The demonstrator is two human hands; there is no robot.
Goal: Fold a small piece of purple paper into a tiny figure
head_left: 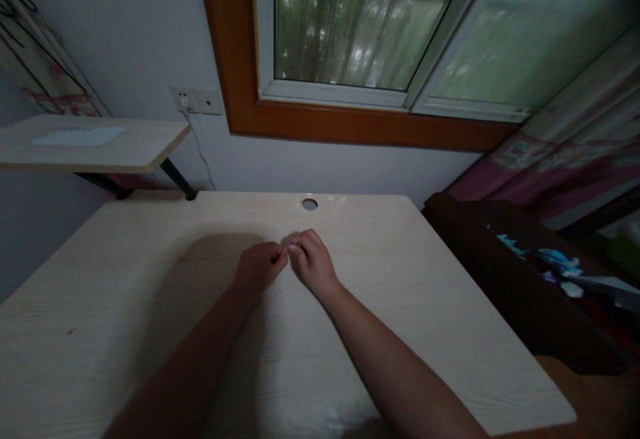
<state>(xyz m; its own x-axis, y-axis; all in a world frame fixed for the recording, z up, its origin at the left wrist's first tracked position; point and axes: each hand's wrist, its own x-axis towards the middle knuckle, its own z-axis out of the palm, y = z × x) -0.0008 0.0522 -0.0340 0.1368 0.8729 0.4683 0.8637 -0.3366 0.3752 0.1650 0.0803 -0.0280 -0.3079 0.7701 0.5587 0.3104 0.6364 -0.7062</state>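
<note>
Both hands are close together over the pale wooden desk [400, 265], a little in front of its round cable hole. My left hand [259, 265] is closed, its fingers curled in a pinch around something small and dark that mostly hides inside the fist. My right hand [315, 262] is closed as well, with thumb and forefinger pinched on a tiny thing at the gap between the hands. The fingertips of the two hands nearly meet. What they hold is too small and too dim to name.
The round cable hole [309, 204] lies near the desk's back edge. At the left a raised shelf [165, 133] on black legs bears a white sheet [77, 135]. A wall socket [196, 101] has a white cable plugged in. Dark furniture with assorted items [560, 262] stands right of the desk.
</note>
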